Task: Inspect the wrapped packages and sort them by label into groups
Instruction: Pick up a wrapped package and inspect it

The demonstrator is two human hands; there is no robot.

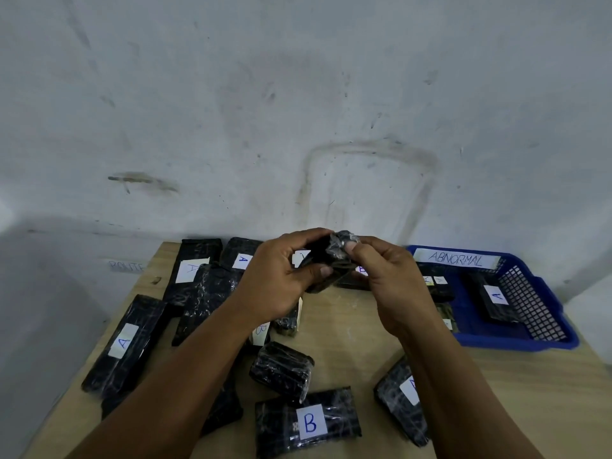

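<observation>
Both hands, left [281,276] and right [384,276], grasp one package [326,263] raised above the table [351,329] centre, the right pinching its crumpled wrap, probably checking for damage before choosing the A pile [195,279] far left or the basket [543,329] right.

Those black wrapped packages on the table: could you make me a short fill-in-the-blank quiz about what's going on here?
1. Both hands, the left hand and the right hand, hold one black ____.
2. The blue basket carries a sign reading ____.
3. The package inside the basket is labelled ____.
4. The nearest package on the table is labelled ____.

Missing words: package; ABNORMAL; A; B
</observation>
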